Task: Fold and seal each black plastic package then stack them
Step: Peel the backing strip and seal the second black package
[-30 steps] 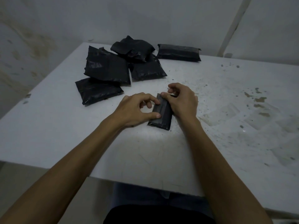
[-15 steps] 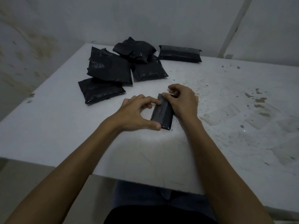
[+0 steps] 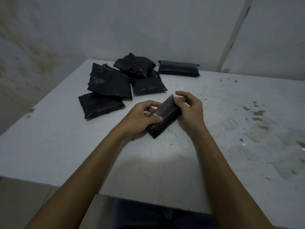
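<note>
A narrow folded black plastic package [image 3: 165,115] lies slanted at the middle of the white table [image 3: 49,146], one end toward me and the other pointing away to the right. My left hand [image 3: 142,118] grips its near left side, thumb across the top. My right hand [image 3: 189,109] pinches its far end with the fingers curled. A loose heap of several unfolded black packages [image 3: 115,85] lies behind on the left. One folded, sealed package [image 3: 179,68] rests alone near the back edge.
The table's right half is stained and scuffed [image 3: 257,113]. A grey wall [image 3: 148,27] stands right behind the table and a pipe [image 3: 234,30] runs down it on the right. My lap shows under the table's front edge.
The package has turned from nearly upright to slanted and lifted slightly at the far end. My right hand has opened its grip and shifted to the package's far tip.
</note>
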